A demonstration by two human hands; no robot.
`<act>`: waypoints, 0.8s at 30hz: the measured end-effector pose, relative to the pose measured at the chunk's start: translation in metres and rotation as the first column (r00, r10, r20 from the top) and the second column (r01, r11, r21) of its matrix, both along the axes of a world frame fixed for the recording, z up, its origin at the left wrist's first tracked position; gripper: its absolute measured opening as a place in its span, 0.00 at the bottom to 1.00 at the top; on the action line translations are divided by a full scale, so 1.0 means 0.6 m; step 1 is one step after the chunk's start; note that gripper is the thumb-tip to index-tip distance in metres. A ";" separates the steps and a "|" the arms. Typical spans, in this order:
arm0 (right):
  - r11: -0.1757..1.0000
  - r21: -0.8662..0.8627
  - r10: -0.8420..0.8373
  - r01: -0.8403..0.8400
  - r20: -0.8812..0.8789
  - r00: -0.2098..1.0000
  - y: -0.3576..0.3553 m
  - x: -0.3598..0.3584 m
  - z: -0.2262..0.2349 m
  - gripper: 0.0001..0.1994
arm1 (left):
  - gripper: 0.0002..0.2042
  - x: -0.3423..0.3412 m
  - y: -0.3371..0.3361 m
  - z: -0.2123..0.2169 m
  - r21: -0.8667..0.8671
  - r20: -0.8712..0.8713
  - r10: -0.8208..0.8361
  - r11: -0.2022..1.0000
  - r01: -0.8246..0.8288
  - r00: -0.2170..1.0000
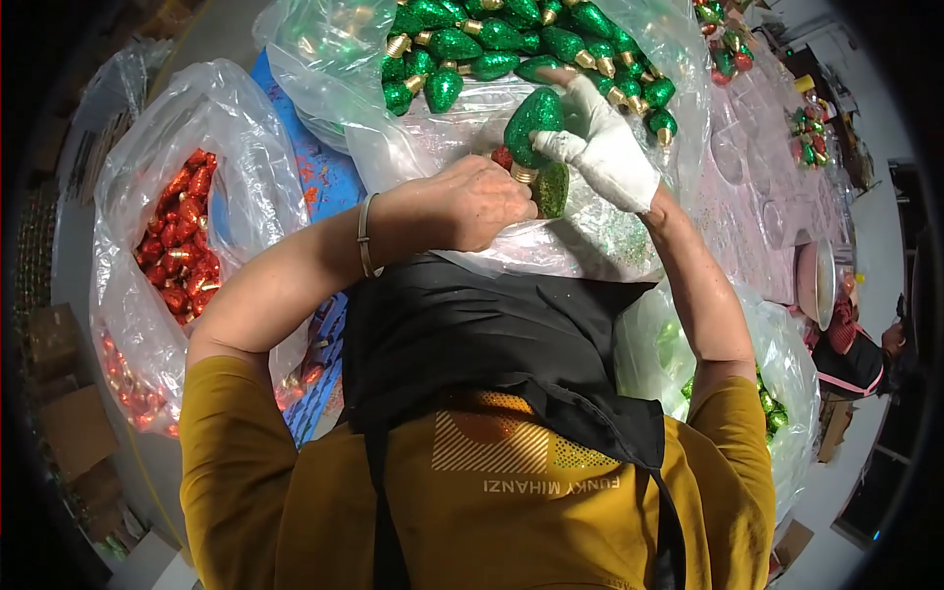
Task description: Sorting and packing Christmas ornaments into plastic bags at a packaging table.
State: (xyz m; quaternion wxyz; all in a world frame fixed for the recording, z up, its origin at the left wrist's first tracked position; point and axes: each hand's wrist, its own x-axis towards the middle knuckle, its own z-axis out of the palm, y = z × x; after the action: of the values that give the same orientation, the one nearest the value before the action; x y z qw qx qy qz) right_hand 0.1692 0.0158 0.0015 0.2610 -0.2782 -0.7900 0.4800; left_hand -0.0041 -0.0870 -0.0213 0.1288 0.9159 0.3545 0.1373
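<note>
- Left hand [484, 204]: fingertips out of sight, mostly covering a red piece [502, 156].
- Green bulbs [500, 35]: cut by the top edge.
- Distant person [852, 359]: partly blurred.

A worker's mustard short-sleeved T-shirt [531, 541] carries a print of white stripes, dark dots and pale lettering at 6 o'clock, with a black apron [423, 334] strapped at 5 and 7. A silver bangle [365, 236] sits at 10; a white glove [625, 169] at 1:30.
</note>
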 end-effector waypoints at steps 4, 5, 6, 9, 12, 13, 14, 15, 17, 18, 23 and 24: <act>0.989 0.040 -0.145 0.142 0.105 0.984 0.014 -0.003 -0.012 0.18 | 0.23 -0.001 -0.001 -0.007 -0.029 -0.084 -0.012 1.000 0.009 0.996; 0.990 0.038 -0.141 0.138 0.104 0.985 0.015 -0.002 -0.014 0.18 | 0.24 -0.004 -0.007 -0.009 0.064 -0.028 -0.018 0.998 0.019 0.999; 0.994 0.031 -0.104 0.101 0.139 0.985 0.013 0.001 -0.016 0.17 | 0.24 -0.005 -0.011 -0.009 0.157 0.027 -0.030 0.987 0.026 0.999; 0.998 0.009 -0.061 0.061 0.200 0.978 0.012 0.005 -0.016 0.14 | 0.22 0.001 -0.009 -0.003 -0.005 -0.068 -0.021 1.000 0.020 0.997; 0.787 0.519 -0.122 -0.335 0.663 0.739 0.026 -0.010 -0.010 0.09 | 0.20 0.002 -0.013 0.005 -0.039 -0.049 -0.037 0.999 0.035 0.998; 0.793 0.524 -0.145 -0.312 0.659 0.738 0.024 -0.017 -0.018 0.09 | 0.20 -0.001 -0.015 0.008 0.004 0.025 -0.038 0.999 0.037 0.999; 0.765 0.561 -0.091 -0.316 0.580 0.810 0.018 -0.026 -0.036 0.08 | 0.19 0.002 -0.014 0.011 0.046 0.104 -0.038 0.998 0.034 0.994; 0.738 0.598 -0.034 -0.312 0.495 0.868 0.014 -0.026 -0.042 0.10 | 0.19 0.013 -0.008 0.023 0.049 0.106 -0.067 0.997 0.062 0.992; 0.774 0.569 -0.031 -0.276 0.470 0.882 0.007 -0.012 -0.021 0.09 | 0.19 0.027 0.003 0.066 -0.258 -0.099 0.002 0.966 -0.028 0.995; 0.802 0.536 0.000 -0.264 0.441 0.898 0.002 -0.010 -0.001 0.09 | 0.19 0.031 0.004 0.077 -0.394 -0.213 0.025 0.913 -0.110 0.977; 0.921 0.263 -0.361 0.289 0.290 0.886 0.097 0.043 0.036 0.10 | 0.18 -0.018 -0.016 0.091 -0.247 0.156 0.148 0.963 -0.106 0.977; 0.897 0.373 -0.376 0.237 0.363 0.853 0.148 0.055 0.006 0.11 | 0.17 -0.031 -0.023 0.112 -0.279 0.206 0.299 0.931 -0.237 0.932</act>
State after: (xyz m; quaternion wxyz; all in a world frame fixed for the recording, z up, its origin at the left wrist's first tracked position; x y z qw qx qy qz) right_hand 0.2020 0.1043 0.0050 0.1973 -0.4548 -0.8383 0.2270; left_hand -0.0226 -0.1005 0.0457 0.2656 0.8109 0.4729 0.2199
